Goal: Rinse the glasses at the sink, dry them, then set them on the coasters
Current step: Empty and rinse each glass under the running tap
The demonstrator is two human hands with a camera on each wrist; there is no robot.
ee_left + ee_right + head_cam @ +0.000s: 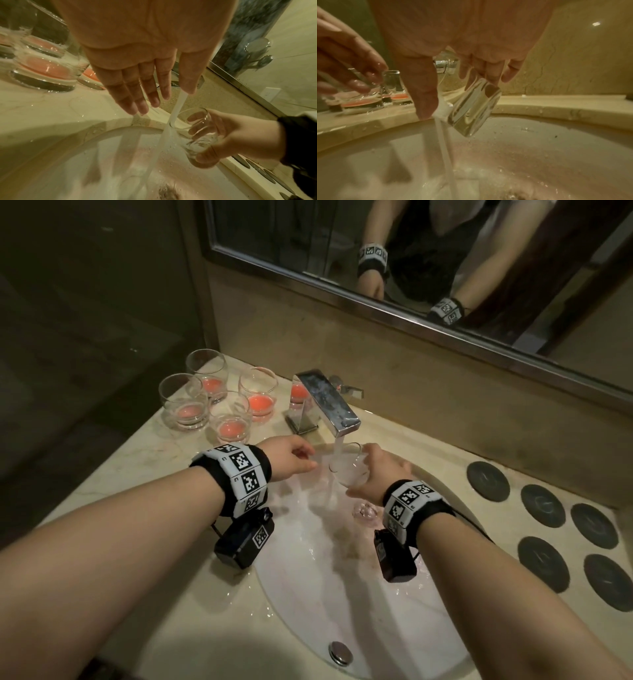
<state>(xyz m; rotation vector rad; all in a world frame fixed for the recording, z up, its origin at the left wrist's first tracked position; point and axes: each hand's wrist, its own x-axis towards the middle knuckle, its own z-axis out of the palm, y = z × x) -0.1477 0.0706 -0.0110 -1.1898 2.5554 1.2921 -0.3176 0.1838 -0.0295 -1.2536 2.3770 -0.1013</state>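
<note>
My right hand [373, 470] grips a clear tumbler [349, 467], tilted under the water running from the chrome faucet [325, 405]. In the right wrist view the tumbler [471, 108] sits between thumb and fingers, and water spills off its rim. My left hand [294, 458] hovers open just left of the stream, holding nothing; its wet fingers [137, 94] are straight, apart from the tumbler [195, 135]. Several glasses with pink liquid [226, 412] stand on the counter left of the faucet. Several dark round coasters [543, 505] lie on the counter at the right.
The white sink basin [342, 594] is wet, with pinkish water near its drain and a chrome stopper knob [340, 653] on its near rim. A framed mirror [411, 313] runs along the wall behind the faucet. The marble counter [137, 494] surrounds the basin.
</note>
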